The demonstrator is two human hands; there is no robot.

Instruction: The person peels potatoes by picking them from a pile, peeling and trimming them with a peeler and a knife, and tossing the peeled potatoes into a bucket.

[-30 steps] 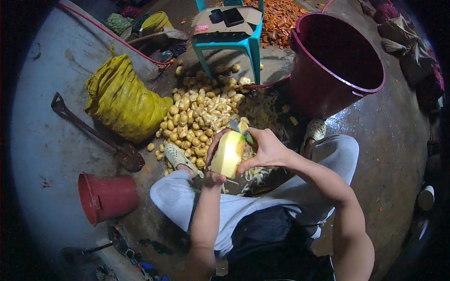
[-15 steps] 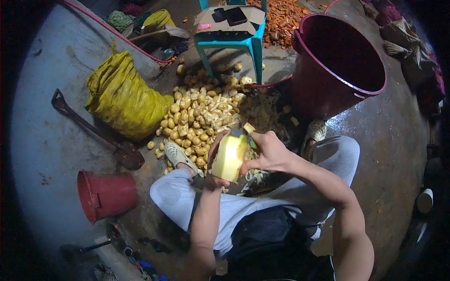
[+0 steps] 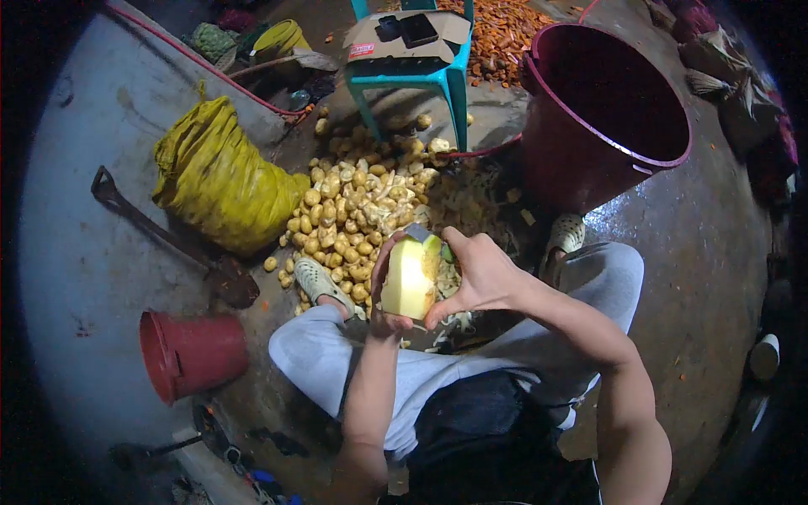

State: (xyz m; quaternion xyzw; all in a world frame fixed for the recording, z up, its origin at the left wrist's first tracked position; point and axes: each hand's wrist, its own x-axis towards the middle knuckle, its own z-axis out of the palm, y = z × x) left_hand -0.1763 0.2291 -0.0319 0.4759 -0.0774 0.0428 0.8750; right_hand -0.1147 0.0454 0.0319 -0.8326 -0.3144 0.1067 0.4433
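A large, pale yellow-green peeled vegetable (image 3: pixel 410 282), its exact kind unclear, is held up in front of my lap. My left hand (image 3: pixel 387 290) is wrapped round its left side and underside. On the right, my right hand (image 3: pixel 484 273) is curled, with the thumb against the vegetable's lower right edge. A grey knife blade (image 3: pixel 417 231) shows across the top of the vegetable, close to my right fingers; its handle is hidden by that hand. Green skin is visible at the upper right side. Below and beyond lies a heap of potatoes (image 3: pixel 353 206), with pale peelings beside it.
A big maroon tub (image 3: pixel 564 160) stands at right, a teal chair (image 3: pixel 459 93) bearing a cardboard box (image 3: pixel 362 38) ahead. A yellow sack (image 3: pixel 227 181), a shovel (image 3: pixel 151 223) and a red bucket (image 3: pixel 198 353) are left. Orange pieces (image 3: pixel 505 38) lie behind the chair.
The vegetable has turned more upright in my hands. My right fingers have shifted slightly, and a tan piece seen beside them earlier is out of sight.
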